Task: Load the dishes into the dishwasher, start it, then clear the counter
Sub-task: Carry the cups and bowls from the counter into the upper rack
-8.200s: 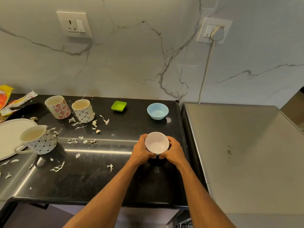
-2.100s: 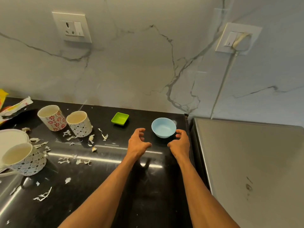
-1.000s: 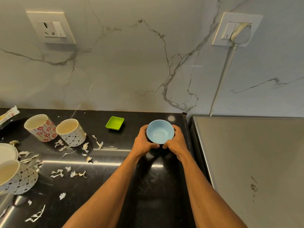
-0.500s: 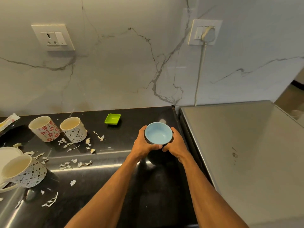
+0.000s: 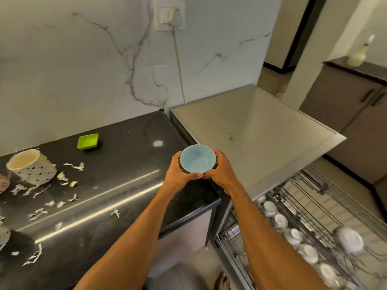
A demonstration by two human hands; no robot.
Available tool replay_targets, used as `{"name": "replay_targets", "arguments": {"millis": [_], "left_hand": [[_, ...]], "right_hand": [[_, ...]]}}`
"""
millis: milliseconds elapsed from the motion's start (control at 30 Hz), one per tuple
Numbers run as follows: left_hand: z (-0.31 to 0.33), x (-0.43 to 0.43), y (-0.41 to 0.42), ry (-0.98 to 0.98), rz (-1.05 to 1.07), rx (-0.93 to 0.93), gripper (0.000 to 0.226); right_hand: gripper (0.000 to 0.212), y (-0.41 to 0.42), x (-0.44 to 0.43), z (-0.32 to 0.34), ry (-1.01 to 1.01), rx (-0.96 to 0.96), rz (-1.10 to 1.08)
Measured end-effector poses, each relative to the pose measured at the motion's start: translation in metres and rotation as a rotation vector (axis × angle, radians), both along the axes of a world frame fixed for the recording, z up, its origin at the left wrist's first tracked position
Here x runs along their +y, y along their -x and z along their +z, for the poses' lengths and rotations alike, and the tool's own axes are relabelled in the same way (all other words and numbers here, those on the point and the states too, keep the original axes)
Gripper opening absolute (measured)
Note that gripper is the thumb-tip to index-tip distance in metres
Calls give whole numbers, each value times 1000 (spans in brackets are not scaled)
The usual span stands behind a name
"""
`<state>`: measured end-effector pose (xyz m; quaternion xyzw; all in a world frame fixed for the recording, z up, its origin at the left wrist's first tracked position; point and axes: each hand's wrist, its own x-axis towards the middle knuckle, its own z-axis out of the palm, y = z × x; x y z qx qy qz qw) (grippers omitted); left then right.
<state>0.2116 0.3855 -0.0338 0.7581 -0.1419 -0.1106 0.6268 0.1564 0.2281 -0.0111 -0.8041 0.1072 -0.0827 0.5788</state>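
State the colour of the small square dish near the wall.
Bright lime green square dish, seen in the head view.

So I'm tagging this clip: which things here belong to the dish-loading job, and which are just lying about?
Job: blue bowl, held in left hand and right hand; dishwasher rack; mug; green dish; scraps on the counter.
Lying about: wall socket and cord; bottle on the far cabinet.

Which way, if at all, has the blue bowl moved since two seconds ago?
Yes. The bowl sat on the counter beside the green dish; now the left hand and right hand hold it up, nearer the front right corner.
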Motion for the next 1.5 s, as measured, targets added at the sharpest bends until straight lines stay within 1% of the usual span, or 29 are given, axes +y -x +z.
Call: {"name": "replay_targets", "arguments": {"millis": [100, 233, 367, 400, 533, 600, 667, 733, 833, 900, 1033, 1100, 1233, 1300, 1367, 1433, 1500], "left_hand": [[-1, -32, 13, -5, -61, 2, 102], [-7, -86, 22, -77, -181, -14, 101], [2, -145, 46, -78, -265, -10, 101], [2, -160, 52, -70, -293, -13, 103], [5, -219, 77, -80, -376, -34, 101], [8, -247, 88, -73, -396, -39, 104], [8, -274, 98, -90, -423, -40, 101], [3, -297, 107, -117, -462, -40, 96], [-1, -330, 128, -148, -517, -33, 97], [-6, -347, 141, -169, -556, -13, 89], [-17, -376, 156, -234, -641, 61, 71], [-22, -385, 161, -277, -673, 119, 66], [-39, -405, 168, -317, -709, 252, 59], [-44, -412, 169, -318, -706, 338, 64], [-51, -421, 166, -335, -720, 420, 78], [-62, -429, 161, -358, -740, 449, 85], [-72, -438, 153, -401, -772, 484, 84]], "right_hand": [[77, 24, -31, 0, -5, -16, -84], [86, 54, -80, -5, 11, 18, -213], [102, 89, -128, -7, -84, 70, -330], [102, 98, -142, -9, -93, 76, -343], [79, 132, -195, -5, -73, 37, -410], [76, 148, -216, 1, -80, 1, -429], [73, 164, -238, 1, -74, -23, -439], [74, 180, -258, -3, -65, -7, -489], [69, 205, -287, -12, -100, 15, -569], [69, 219, -301, -18, -117, 47, -601], [70, 240, -318, -36, -208, 83, -689], [69, 248, -320, -47, -274, 93, -718], [60, 258, -325, -70, -418, 120, -777], [66, 260, -327, -81, -492, 138, -822], [76, 260, -331, -94, -554, 155, -866], [73, 258, -332, -102, -575, 170, -892], [68, 251, -334, -110, -594, 177, -932]]}}
